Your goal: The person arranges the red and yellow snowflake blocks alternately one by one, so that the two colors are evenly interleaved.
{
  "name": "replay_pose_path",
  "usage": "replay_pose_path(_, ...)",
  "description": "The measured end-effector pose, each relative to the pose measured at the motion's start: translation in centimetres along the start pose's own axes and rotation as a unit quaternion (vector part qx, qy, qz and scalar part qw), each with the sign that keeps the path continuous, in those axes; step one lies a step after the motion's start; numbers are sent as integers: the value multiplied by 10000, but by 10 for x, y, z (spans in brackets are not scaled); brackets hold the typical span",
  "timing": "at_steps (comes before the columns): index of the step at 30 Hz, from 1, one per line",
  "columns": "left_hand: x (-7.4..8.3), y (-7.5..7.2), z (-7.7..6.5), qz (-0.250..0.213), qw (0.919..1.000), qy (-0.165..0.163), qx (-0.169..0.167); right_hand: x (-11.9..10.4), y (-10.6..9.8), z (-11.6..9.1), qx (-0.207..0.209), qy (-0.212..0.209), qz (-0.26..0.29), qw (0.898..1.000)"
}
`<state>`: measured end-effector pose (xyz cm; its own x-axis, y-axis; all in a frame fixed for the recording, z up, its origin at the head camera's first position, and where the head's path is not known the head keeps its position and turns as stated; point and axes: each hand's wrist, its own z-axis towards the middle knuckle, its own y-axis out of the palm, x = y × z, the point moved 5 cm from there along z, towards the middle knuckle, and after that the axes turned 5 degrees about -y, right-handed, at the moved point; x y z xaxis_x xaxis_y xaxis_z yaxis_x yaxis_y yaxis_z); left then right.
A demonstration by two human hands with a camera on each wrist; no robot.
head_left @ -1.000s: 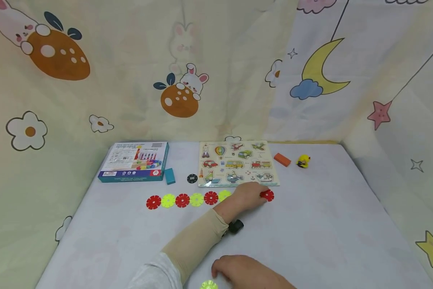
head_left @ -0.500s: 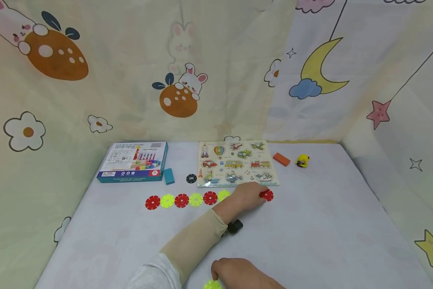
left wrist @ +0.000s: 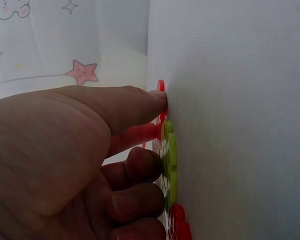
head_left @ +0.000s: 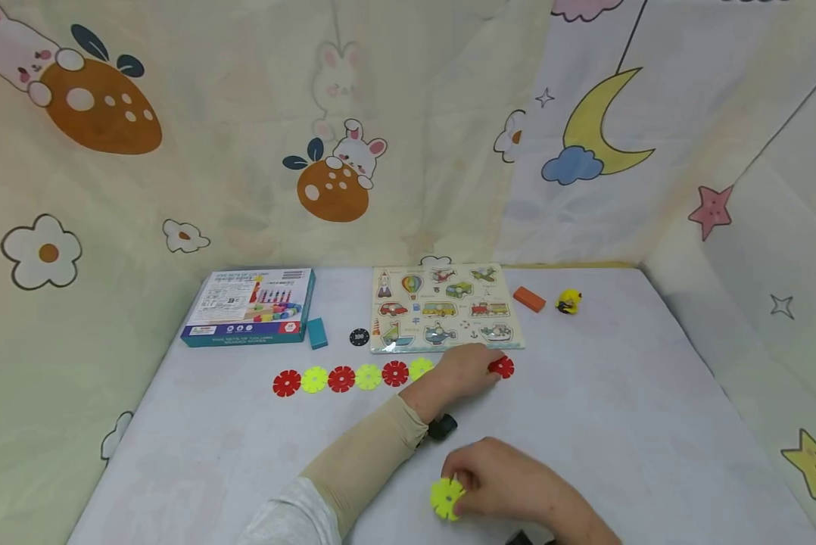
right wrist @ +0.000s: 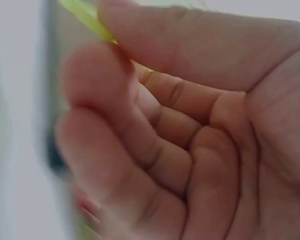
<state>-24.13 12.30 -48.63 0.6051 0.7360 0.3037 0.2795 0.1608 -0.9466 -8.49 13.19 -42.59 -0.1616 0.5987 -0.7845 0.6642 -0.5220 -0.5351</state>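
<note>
A row of notched plastic snowflake discs, red and yellow-green by turns, runs across the table. At its right end my left hand (head_left: 459, 371) holds the last red snowflake disc (head_left: 505, 367) flat on the cloth, thumb and forefinger at its edge. The left wrist view shows the thumb on that red disc, with a yellow-green disc (left wrist: 170, 165) beside the curled fingers. Nearer to me, my right hand (head_left: 506, 481) pinches a yellow-green snowflake disc (head_left: 446, 498) between thumb and fingers, raised off the table. Only part of that disc (right wrist: 87, 19) shows in the right wrist view.
Behind the row lie a picture puzzle board (head_left: 446, 309), a black chip marked 100 (head_left: 359, 337), a blue block (head_left: 316, 333) and a boxed set (head_left: 250, 306). An orange block (head_left: 529, 298) and a small yellow figure (head_left: 568, 301) are at the back right.
My right hand has picked up the yellow-green snowflake disc from near the front edge and moved it forward and right. The left hand stays on the red disc.
</note>
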Motion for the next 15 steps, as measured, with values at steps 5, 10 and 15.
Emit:
replay_pose_path(5, -3, 0, 0, -40, 10000, -36, 47, 15, -83, -19, 1124, 615, -551, 9902)
replay_pose_path(10, -2, 2, 1, 38, 10000, -35, 72, 62, -137, -28, 2242, 1476, -804, 9599)
replay_pose_path(15, 1, 3, 2, 90, 9999, 0, 65, 116, -146, -14, 2384, 1891, -546, 9510)
